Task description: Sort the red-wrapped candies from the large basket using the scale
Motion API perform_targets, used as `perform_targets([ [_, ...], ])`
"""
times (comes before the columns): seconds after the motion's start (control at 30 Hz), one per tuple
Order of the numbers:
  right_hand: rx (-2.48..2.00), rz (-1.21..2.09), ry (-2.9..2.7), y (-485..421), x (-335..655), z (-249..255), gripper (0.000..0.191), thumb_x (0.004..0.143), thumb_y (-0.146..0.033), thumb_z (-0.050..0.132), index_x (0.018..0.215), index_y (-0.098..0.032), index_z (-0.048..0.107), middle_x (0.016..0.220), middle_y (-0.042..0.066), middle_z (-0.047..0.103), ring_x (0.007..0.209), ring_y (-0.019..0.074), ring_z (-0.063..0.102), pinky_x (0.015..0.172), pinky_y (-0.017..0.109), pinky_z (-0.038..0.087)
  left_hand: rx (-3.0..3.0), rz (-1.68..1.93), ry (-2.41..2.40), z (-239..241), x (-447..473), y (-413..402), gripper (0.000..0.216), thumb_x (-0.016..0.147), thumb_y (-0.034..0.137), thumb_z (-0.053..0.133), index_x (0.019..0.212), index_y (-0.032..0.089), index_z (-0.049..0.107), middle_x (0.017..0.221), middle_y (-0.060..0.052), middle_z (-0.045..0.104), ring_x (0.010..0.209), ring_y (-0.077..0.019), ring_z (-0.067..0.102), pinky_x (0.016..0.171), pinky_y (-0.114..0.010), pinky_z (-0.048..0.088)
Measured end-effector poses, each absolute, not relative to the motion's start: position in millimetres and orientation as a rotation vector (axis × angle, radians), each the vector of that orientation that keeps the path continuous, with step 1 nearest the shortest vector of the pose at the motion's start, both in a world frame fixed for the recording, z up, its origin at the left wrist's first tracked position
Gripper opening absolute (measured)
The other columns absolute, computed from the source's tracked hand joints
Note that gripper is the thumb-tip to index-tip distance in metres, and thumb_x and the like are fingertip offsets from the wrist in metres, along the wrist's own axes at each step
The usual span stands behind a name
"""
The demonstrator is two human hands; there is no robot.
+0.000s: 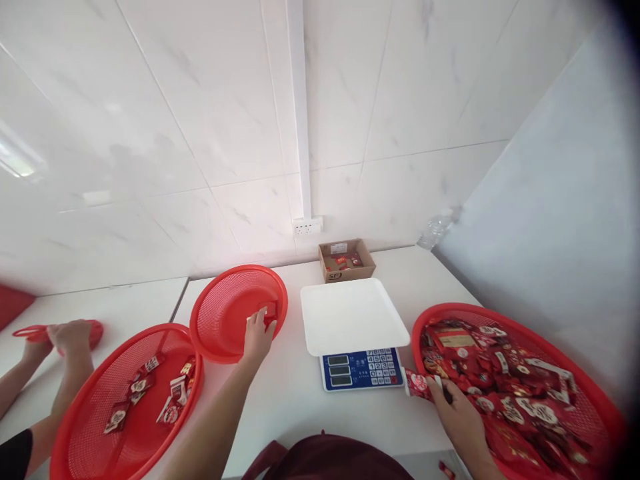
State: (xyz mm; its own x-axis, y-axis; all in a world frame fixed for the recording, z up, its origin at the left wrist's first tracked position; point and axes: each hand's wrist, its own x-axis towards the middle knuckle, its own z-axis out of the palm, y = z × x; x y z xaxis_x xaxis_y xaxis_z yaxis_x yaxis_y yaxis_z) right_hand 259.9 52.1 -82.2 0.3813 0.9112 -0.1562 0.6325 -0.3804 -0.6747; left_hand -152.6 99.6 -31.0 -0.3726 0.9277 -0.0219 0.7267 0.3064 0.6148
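My left hand reaches into a small round red basket, fingers closed on a small red packet inside it. My right hand rests at the left rim of a large red basket full of red snack packets, and it grips one red packet just beside the scale's keypad. Between the hands stands a digital scale with a bare white pan and a blue keypad.
A second large red basket with several packets sits at lower left. A small cardboard box stands by the wall. Another person's hands hold a red item at far left. A wall socket is behind.
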Motion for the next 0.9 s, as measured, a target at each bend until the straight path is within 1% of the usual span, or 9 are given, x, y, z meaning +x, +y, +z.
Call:
perform_targets([
  [0.07,-2.066,0.735,-1.281,52,248,-68,0.04,0.064,-0.061,0.046,0.067,-0.023,0.058,0.066,0.007,0.068,0.064,0.0233,0.06,0.061,0.031,0.044,1.473,0.79,2.051,-31,-130,91,0.036,0.083,0.03,0.045,0.117,0.018,0.051,0.116,-0.013,0.055,0.11,-0.0252,0.049,0.09,-0.039,0.04],
  [0.17,-1.887,0.915,-1.236,55,219,-46,0.039,0.067,-0.058,0.05,0.065,-0.021,0.059,0.058,0.004,0.063,0.057,0.0193,0.056,0.059,0.029,0.044,1.44,0.757,1.716,-28,-77,79,0.031,0.082,0.035,0.047,0.108,0.02,0.057,0.096,-0.006,0.064,0.088,-0.0176,0.059,0.08,-0.031,0.046],
  [0.27,-1.628,1.248,-1.086,61,186,-32,0.037,0.067,-0.057,0.055,0.069,-0.02,0.06,0.064,0.002,0.063,0.061,0.0179,0.056,0.058,0.028,0.047,1.109,0.686,1.204,-22,-26,72,0.042,0.078,0.043,0.054,0.113,0.019,0.053,0.099,-0.006,0.062,0.086,-0.016,0.059,0.073,-0.029,0.047],
  [0.33,-1.513,1.393,-1.028,64,172,-29,0.036,0.066,-0.056,0.058,0.07,-0.02,0.059,0.067,0.002,0.063,0.064,0.0174,0.056,0.058,0.027,0.048,0.922,0.665,1.051,-19,-4,70,0.045,0.071,0.046,0.061,0.103,0.016,0.056,0.088,-0.005,0.062,0.077,-0.0142,0.059,0.069,-0.028,0.047],
  [0.47,-1.493,1.431,-0.991,61,164,-31,0.035,0.065,-0.054,0.062,0.061,-0.019,0.055,0.056,-0.002,0.056,0.053,0.0125,0.049,0.052,0.025,0.044,0.693,0.658,1.029,-19,9,70,0.041,0.059,0.045,0.073,0.08,0.014,0.055,0.062,0.002,0.058,0.054,-0.0081,0.052,0.06,-0.024,0.042],
  [0.63,-1.507,1.519,-0.858,51,172,-39,0.035,0.063,-0.052,0.063,0.068,-0.018,0.06,0.059,-0.001,0.061,0.054,0.0119,0.054,0.053,0.025,0.045,0.576,0.596,1.028,-24,9,73,0.033,0.062,0.037,0.074,0.075,0.014,0.055,0.061,0.002,0.059,0.051,-0.006,0.052,0.057,-0.02,0.041],
  [0.77,-1.682,1.317,-0.893,48,202,-49,0.038,0.065,-0.053,0.059,0.078,-0.017,0.063,0.069,0.004,0.067,0.062,0.016,0.061,0.057,0.028,0.049,0.456,0.728,1.124,-30,5,95,0.019,0.073,0.026,0.067,0.074,0.015,0.053,0.062,0.0,0.06,0.053,-0.0072,0.055,0.057,-0.019,0.046],
  [0.87,-1.813,1.143,-0.918,47,240,-54,0.04,0.069,-0.053,0.053,0.085,-0.018,0.063,0.076,0.005,0.068,0.07,0.0188,0.063,0.063,0.031,0.051,0.409,0.818,1.169,-31,-5,119,0.011,0.08,0.021,0.059,0.086,0.015,0.052,0.072,-0.002,0.063,0.062,-0.0083,0.061,0.065,-0.02,0.05],
  [0.9,-1.862,1.086,-0.926,47,254,-55,0.04,0.07,-0.052,0.05,0.087,-0.018,0.062,0.079,0.006,0.068,0.073,0.0198,0.063,0.066,0.032,0.051,0.399,0.83,1.186,-31,-9,125,0.014,0.082,0.02,0.057,0.094,0.016,0.05,0.077,-0.003,0.064,0.065,-0.009,0.062,0.069,-0.022,0.051],
])
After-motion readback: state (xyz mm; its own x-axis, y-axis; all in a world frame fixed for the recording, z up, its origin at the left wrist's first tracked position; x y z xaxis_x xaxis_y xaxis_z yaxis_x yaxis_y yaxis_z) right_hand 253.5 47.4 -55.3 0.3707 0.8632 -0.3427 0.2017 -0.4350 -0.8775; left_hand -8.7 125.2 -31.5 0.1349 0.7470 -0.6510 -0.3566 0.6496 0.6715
